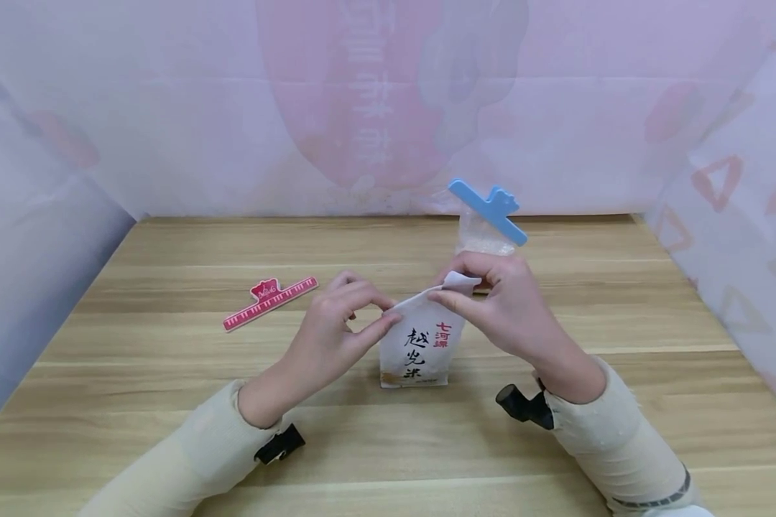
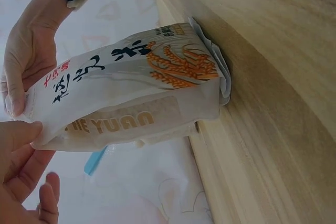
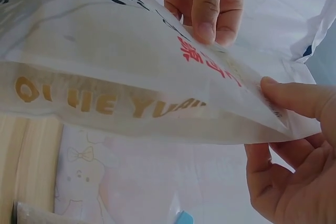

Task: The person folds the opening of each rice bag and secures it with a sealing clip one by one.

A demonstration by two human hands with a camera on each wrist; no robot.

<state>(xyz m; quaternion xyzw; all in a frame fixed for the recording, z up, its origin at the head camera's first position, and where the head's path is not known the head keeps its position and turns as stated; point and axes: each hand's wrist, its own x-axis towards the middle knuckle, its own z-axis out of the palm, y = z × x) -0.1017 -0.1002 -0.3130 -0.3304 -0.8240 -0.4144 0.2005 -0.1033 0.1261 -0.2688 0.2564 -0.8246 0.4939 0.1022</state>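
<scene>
A white rice bag [image 1: 420, 348] with black and red characters stands upright on the table. Its side gusset carries tan lettering, and orange wheat ears are printed near its base, as the left wrist view shows. My left hand [image 1: 336, 319] pinches the left end of the bag's top edge between thumb and fingers. At the right end of that edge, my right hand [image 1: 507, 305] pinches the top, where a flap of the bag sticks up past the thumb. In the right wrist view, the right thumb [image 3: 294, 98] lies on the printed face and the fingers are behind it.
A red sealing clip [image 1: 270, 303] with a piano-key pattern lies on the table to the left. Behind my right hand stands a clear bag [image 1: 481, 233] of pale contents, with a blue clip [image 1: 488, 212] across its top. Printed cloth walls [image 1: 200, 143] border the wooden table.
</scene>
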